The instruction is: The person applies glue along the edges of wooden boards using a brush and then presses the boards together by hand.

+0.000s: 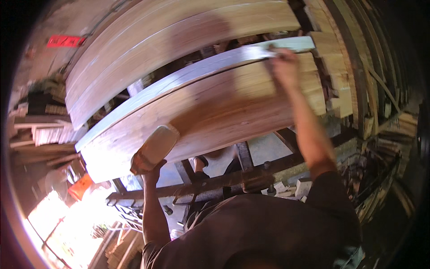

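Note:
My left hand [151,174] grips a pale, rounded plastic container [157,145] from below. It is tilted over the near face of a wooden panel, and its lower left end is stained brown. Along the panel's upper edge runs a long strip with a wet, whitish coat [174,80], shiny toward the right. At the right end of that strip is my right hand [285,67], its fingers closed together. Something small and blurred sticks out at the fingertips against the coated edge; its kind cannot be made out. The near wooden panel [215,107] stands below the strip.
A second wide wooden panel [134,62] lies beyond the coated edge, with a gap between. Dark metal rack bars [215,184] run beneath, close to my body. Timber boards [345,58] stand at the right. Stacked wood [49,134] lies at the left, beside bright glare.

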The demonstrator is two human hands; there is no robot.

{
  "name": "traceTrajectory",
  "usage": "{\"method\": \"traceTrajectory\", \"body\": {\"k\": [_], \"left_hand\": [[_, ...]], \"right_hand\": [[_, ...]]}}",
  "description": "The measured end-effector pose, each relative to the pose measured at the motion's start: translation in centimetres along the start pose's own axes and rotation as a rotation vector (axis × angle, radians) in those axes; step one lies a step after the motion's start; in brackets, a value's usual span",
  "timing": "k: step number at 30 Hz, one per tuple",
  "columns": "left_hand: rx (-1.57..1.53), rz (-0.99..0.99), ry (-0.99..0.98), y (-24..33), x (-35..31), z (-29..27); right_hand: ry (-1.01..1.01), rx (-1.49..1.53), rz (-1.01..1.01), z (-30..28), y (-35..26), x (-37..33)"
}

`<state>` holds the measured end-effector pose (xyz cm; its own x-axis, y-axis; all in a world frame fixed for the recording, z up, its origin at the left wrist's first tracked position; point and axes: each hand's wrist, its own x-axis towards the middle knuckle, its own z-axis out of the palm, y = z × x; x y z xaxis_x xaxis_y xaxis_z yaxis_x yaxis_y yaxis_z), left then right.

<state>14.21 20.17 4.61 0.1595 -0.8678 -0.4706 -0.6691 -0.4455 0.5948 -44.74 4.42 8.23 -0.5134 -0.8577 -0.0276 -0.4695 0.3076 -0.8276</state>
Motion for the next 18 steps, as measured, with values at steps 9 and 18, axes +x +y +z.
{"method": "traceTrajectory", "body": {"k": [9,18], "left_hand": [[-0.14,0.055,0.014,-3.0,-0.2,-0.3],[-0.039,0.351,0.16,-5.7,0.4,-7.2]], "right_hand": [[0.47,-0.63,0.008,-12.5,9.6,6.4],[0.173,-0.661,-0.162,16.0,-12.5,-10.1]]}}
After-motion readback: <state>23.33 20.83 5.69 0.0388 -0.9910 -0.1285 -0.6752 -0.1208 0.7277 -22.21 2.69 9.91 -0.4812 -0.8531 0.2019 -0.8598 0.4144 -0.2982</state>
